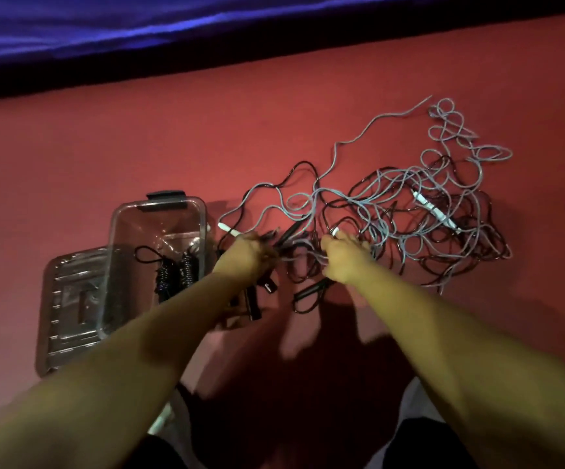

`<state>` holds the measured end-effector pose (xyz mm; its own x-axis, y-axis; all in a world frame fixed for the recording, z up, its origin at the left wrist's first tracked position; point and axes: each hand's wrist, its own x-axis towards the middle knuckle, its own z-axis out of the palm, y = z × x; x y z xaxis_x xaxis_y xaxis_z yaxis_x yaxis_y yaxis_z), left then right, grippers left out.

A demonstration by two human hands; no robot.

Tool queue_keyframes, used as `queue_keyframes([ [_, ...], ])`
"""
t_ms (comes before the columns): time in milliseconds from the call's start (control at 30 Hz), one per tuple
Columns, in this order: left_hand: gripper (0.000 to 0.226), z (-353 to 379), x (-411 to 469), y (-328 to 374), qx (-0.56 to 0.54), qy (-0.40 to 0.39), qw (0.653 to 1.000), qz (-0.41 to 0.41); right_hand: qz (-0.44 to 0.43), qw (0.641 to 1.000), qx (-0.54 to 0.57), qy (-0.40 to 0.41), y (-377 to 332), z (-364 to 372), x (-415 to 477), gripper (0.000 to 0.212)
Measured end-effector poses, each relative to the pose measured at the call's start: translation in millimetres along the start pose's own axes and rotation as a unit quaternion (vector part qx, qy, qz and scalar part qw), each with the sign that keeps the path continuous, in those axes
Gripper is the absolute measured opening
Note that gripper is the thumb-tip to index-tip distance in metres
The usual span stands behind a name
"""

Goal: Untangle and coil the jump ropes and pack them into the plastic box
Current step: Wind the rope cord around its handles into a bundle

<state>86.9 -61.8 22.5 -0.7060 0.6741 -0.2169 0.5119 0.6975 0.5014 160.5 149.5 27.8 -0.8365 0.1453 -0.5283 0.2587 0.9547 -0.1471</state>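
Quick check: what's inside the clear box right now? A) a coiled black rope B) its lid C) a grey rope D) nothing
A: a coiled black rope lies in the plastic box; the grey strands are in the tangle outside it.

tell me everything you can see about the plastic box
The box is clear plastic, rectangular, with a dark latch on its far end. It stands open and upright on the red floor, left of the tangle. A coiled black rope lies inside. Its lid lies at its near left side.
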Motion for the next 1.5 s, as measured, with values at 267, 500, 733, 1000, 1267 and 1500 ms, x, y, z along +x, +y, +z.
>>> queue_keyframes([
  [267, 0.020, -163.3, -22.8, 92.1, -0.174, -0.006, 0.984, 0.034, -0.154, 0.964, 0.215, 0.028, -31.0, -137.8, -58.6, 0.033],
  [500, 0.016, -277.0, -68.5, 175.6, -0.340, 0.124, 0.928, 0.093, -0.222, 0.807, 0.546, 0.047, -67.1, -242.9, -151.5, 0.020],
  [733, 0.016, -258.8, -110.2, 151.4, -0.212, -0.034, 0.976, 0.024, -0.250, 0.586, 0.763, 0.106, -87.6, -319.7, -224.6, 0.021],
  [1000, 0.016, -245.9, -124.9, 130.6, -0.410, 0.008, 0.912, -0.016, -0.217, 0.482, 0.834, 0.157, -79.7, -320.8, -230.9, 0.024],
  [1267, 0.015, -266.1, -114.0, 163.5, -0.722, 0.073, 0.687, -0.035, -0.163, 0.859, 0.484, 0.044, -84.6, -269.7, -206.2, 0.026],
  [1500, 0.018, -253.2, -107.5, 189.1, -0.592, 0.000, 0.806, -0.014, -0.166, 0.903, 0.391, -0.061, -96.6, -259.7, -200.7, 0.027],
])
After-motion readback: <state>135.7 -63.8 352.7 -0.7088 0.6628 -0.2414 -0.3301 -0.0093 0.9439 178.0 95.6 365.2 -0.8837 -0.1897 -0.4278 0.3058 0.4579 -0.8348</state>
